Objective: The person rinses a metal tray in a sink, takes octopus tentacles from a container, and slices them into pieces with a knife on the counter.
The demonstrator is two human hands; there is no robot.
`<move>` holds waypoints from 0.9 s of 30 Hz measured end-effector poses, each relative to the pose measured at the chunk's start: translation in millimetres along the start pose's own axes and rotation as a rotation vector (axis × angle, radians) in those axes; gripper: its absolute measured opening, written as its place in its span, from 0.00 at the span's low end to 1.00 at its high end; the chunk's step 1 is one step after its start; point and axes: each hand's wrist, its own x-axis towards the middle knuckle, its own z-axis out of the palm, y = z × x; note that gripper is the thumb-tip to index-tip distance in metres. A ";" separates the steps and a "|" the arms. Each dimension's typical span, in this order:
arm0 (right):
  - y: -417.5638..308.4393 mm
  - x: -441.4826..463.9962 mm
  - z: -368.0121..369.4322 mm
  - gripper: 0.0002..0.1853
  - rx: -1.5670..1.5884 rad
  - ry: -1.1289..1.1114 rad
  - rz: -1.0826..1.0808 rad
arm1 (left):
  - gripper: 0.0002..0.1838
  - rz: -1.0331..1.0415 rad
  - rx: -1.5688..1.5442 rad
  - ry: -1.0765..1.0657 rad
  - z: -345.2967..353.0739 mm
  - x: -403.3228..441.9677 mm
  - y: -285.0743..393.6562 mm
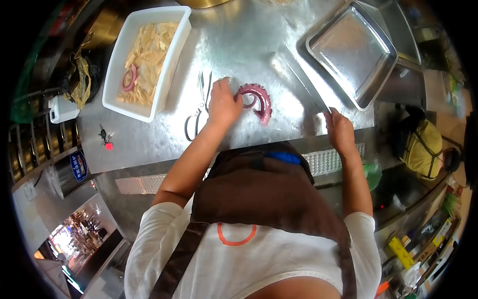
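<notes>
"What is set farthest left of the left grip (225,102)?"

"Keys (105,137) and a white tub (172,70) are seen there. Pale strips (149,50) and a purple curl (135,74) are contained in it, probably so that they are kept together behind its walls."

"And the scissors (202,106)?"

"They are laid just beside the left grip, between it and the tub. They are not gripped, but seem to be kept within reach."

"How is the left grip held?"

"Its fingers are bent down over the near end of the tentacle (268,102), perhaps so that it is steadied. Whether that end is pinched or merely touched cannot be told."

"Where is the rest of the tentacle?"

"It is curled on the table (298,119), just right of the left grip and well apart from the right grip (339,130)."

"Is anything held there?"

"A knife (304,79) is, its handle closed in by the fingers. The blade is slanted up and left, clear of the tentacle, presumably for safety. Beyond it, a metal tray (351,55) is placed, ahead of the right grip."
</notes>
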 end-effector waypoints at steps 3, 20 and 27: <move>-0.2 -2.8 1.8 0.13 0.013 0.008 0.010 | 0.29 0.508 0.224 0.075 -9.2 -2.6 9.2; -28.9 -23.6 -6.8 0.12 0.101 0.084 -0.027 | 0.11 0.627 -0.036 0.090 63.7 6.1 23.5; -58.8 -47.0 -15.5 0.12 0.129 -0.017 0.052 | 0.12 0.913 -0.075 0.116 66.3 20.5 14.3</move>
